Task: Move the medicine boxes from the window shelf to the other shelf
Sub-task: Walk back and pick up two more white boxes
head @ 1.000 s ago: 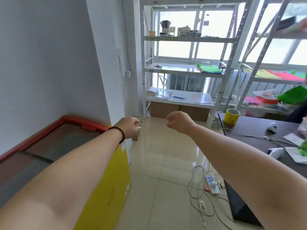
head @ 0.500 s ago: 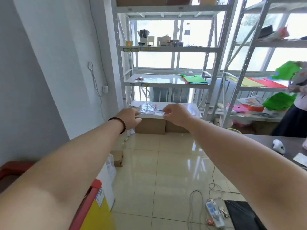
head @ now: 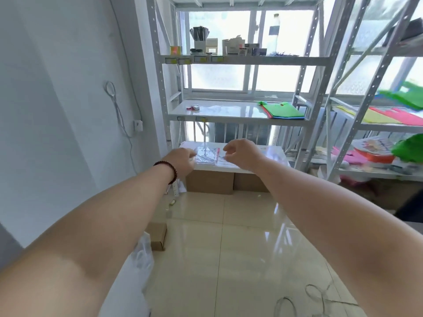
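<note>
Several small medicine boxes (head: 238,48) stand in a row on an upper board of the white window shelf (head: 247,60), next to a cup of dark sticks. Both my arms are stretched out ahead, well short of that rack. My left hand (head: 182,162), with a dark bead bracelet on the wrist, is loosely curled and holds nothing. My right hand (head: 242,154) is half open, fingers apart, also with nothing in it. A second white shelf (head: 389,126) stands to the right.
Green folders (head: 282,110) lie on the middle board. Plastic-wrapped papers (head: 207,155) lie on the low board, cardboard boxes (head: 209,181) beneath. A small carton (head: 158,235) and cables (head: 318,296) are on the tiled floor. Coloured sheets and green bags fill the right shelf.
The view has moved forward and up toward the window shelf; the red-and-yellow bin and the desk have left view. Both hands stay stretched out and have opened slightly.
</note>
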